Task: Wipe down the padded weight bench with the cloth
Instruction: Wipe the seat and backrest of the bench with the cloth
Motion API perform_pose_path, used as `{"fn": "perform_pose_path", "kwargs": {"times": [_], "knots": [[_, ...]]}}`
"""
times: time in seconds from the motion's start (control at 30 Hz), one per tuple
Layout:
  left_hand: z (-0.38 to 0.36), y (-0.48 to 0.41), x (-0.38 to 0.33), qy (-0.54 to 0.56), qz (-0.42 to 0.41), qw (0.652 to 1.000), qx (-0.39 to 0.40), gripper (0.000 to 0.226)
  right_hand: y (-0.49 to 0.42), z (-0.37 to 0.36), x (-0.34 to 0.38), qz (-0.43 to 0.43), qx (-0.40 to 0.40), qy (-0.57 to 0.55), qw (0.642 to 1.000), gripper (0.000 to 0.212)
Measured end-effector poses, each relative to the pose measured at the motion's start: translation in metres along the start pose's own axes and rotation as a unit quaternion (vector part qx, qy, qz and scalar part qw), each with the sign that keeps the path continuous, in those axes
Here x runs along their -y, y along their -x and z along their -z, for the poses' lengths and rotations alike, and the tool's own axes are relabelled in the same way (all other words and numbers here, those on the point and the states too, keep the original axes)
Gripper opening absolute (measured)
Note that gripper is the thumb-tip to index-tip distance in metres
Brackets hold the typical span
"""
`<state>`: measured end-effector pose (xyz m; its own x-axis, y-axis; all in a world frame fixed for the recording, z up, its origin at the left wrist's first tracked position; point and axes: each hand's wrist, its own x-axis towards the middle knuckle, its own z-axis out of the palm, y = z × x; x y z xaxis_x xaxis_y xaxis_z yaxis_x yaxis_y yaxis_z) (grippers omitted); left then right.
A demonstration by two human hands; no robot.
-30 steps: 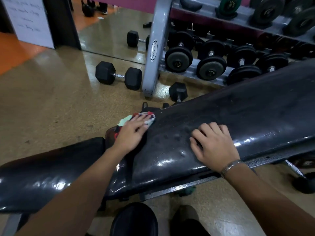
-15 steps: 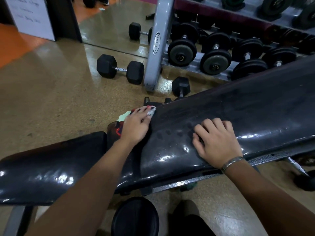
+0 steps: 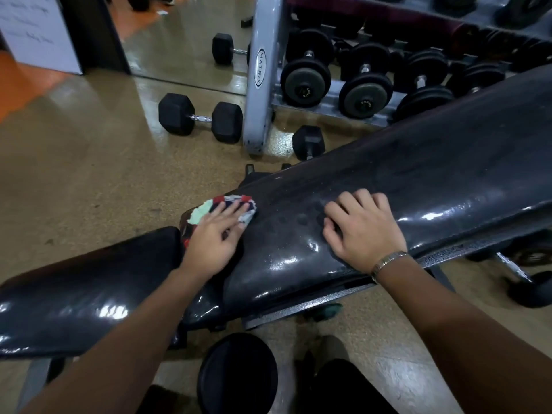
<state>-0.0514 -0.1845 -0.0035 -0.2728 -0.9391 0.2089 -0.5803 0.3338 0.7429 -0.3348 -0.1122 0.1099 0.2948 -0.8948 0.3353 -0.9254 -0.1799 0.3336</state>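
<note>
The black padded weight bench has a long back pad [image 3: 418, 186] running up to the right and a seat pad [image 3: 74, 291] at the lower left. A multicoloured cloth [image 3: 209, 212] lies on the lower end of the back pad, by the gap between the two pads. My left hand [image 3: 213, 237] presses flat on the cloth and covers most of it. My right hand [image 3: 363, 231] rests palm down on the shiny back pad, fingers slightly curled, holding nothing. A metal bracelet sits on that wrist.
A grey dumbbell rack [image 3: 260, 73] with several round dumbbells stands behind the bench. A hex dumbbell [image 3: 200, 118] lies on the tan floor to its left, another [image 3: 309, 141] by the rack's foot. A round black pad [image 3: 237, 372] is below the bench.
The view has drifted slightly. My left hand with the cloth has shifted a little along the lower end of the back pad. My right hand stays planted on the pad.
</note>
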Motion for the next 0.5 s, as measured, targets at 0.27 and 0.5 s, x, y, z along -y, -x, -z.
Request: {"fn": "perform_pose_path", "kwargs": {"times": [0.27, 0.5], "knots": [[-0.018, 0.005, -0.023, 0.018, -0.034, 0.999, 0.031, 0.041, 0.001, 0.002, 0.000, 0.001, 0.006, -0.008, 1.000, 0.023], [-0.015, -0.016, -0.042, 0.062, 0.016, 0.996, 0.068, 0.047, 0.001, 0.002, 0.000, 0.001, -0.005, -0.014, 1.000, 0.021]]}}
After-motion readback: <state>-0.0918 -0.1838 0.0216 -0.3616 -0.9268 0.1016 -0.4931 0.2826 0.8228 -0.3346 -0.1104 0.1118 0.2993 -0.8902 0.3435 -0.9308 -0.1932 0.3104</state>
